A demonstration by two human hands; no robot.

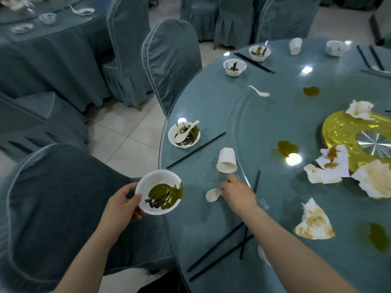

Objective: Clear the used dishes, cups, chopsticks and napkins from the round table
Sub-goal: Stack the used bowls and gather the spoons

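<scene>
My left hand (123,205) grips a white bowl (159,191) smeared with green sauce, held just off the round table's near-left edge (164,157). My right hand (237,192) reaches over the table and pinches the handle of a white spoon (212,194) lying on the glass. A white cup (226,160) lies tipped just beyond that hand. Black chopsticks (220,255) lie crossed under my right forearm, another (195,150) further left. A bowl with a spoon in it (184,135) sits near the rim. Stained napkins (314,222) lie to the right.
Two more dirty bowls (234,67), a loose spoon (259,91), cups (295,45) and chopsticks (255,62) stand at the far side. Green spills (287,148) mark the glass turntable around a gold centre ring (340,132). Covered chairs (171,60) ring the table; another laid table (44,32) is back left.
</scene>
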